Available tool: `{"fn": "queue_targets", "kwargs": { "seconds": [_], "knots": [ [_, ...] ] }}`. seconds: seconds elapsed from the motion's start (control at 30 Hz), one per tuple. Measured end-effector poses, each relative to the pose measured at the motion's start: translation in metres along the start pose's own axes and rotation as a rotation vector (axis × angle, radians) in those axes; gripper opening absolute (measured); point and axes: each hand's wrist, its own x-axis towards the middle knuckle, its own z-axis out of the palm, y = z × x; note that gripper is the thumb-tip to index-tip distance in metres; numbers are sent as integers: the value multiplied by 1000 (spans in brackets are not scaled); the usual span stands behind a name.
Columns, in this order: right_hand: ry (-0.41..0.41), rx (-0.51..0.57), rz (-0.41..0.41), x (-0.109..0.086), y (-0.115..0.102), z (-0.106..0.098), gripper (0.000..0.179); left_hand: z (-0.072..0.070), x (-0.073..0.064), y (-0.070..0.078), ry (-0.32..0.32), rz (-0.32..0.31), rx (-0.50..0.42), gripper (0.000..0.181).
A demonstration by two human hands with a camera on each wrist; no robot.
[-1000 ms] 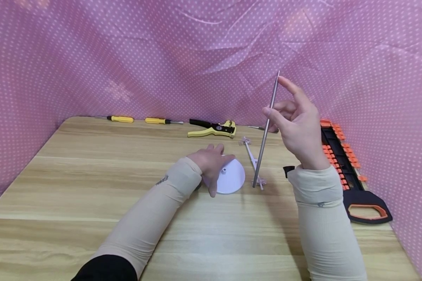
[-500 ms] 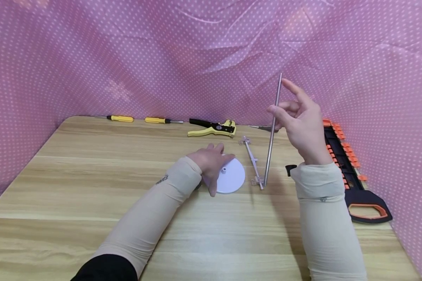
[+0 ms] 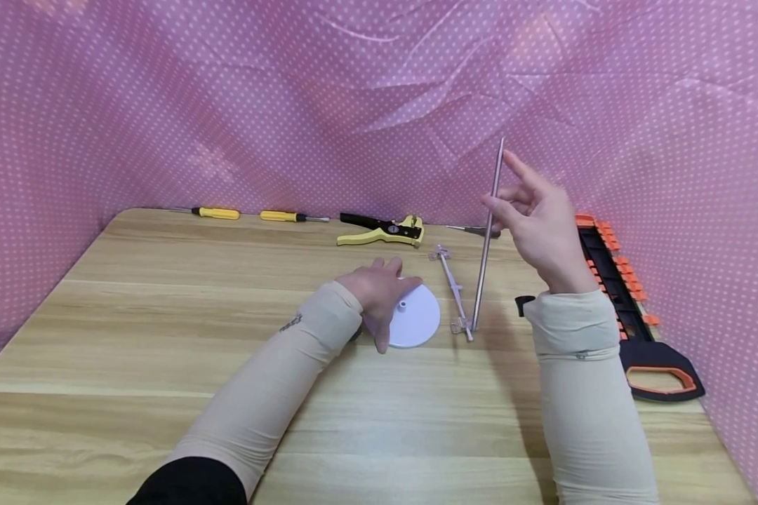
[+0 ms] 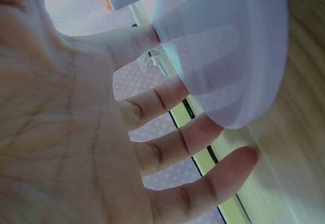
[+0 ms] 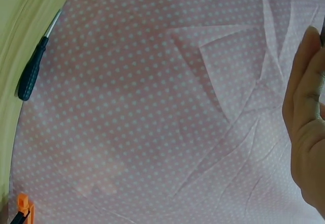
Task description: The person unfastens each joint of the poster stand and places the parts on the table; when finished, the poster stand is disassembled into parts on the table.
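Note:
My left hand [image 3: 379, 294] lies over the left side of a round white plastic disc [image 3: 420, 319] with a small peg at its centre. In the left wrist view its extended fingers reach the disc's rim [image 4: 254, 82]. My right hand [image 3: 543, 217] pinches a slim metal rod [image 3: 488, 231] between thumb and fingers, the forefinger along its upper part. The rod stands slightly tilted above the table. Its lower end overlaps the near end of a thin white plastic bar [image 3: 453, 287] with clear fittings at both ends. In the right wrist view the right hand [image 5: 307, 117] shows only partly.
Along the back edge lie two yellow-handled screwdrivers [image 3: 220, 213], a yellow-and-black wire stripper [image 3: 385, 231] and a dark-handled screwdriver [image 5: 33, 71]. To the right lies a black rack with orange clips [image 3: 622, 280] and a carry handle. Pink dotted cloth [image 3: 290, 105] hangs around the table.
My right hand and the rod shifted slightly right, then down and a little left, and the rod became more upright. My left hand and the disc stayed in place.

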Motion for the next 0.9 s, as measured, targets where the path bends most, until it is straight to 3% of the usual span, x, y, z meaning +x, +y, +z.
{"fn": "queue_targets", "kwargs": {
  "seconds": [0.9],
  "knots": [
    [-118, -168, 105, 10, 23, -2, 73, 1, 1, -2, -3, -2, -18, 143]
  ]
}}
